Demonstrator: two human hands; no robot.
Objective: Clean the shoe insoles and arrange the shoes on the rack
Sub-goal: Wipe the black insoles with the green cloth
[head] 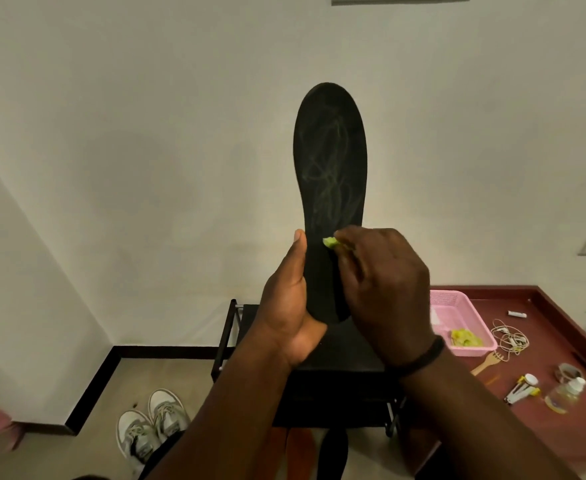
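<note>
Insole (331, 168) held upright in front of the wall, above the rack (333, 362); long axis vertical, toe up, heel down. Left hand (289, 306) clamps the heel so it stays rigid, I think. Right hand (378, 289) pinches a green wad (329, 242) against its face, likely for scrubbing. Sneakers (153, 427) on the floor beside the rack.

a pink basket (457, 308) and tangled white cord (511, 337) lie on the maroon table (544, 427).

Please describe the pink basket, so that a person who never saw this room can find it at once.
Look at the dark red table on the right, beside the black shoe rack. The pink basket stands at the table's left edge, near the wall. It alone is pink and meshed, with yellow-green scraps inside.
</note>
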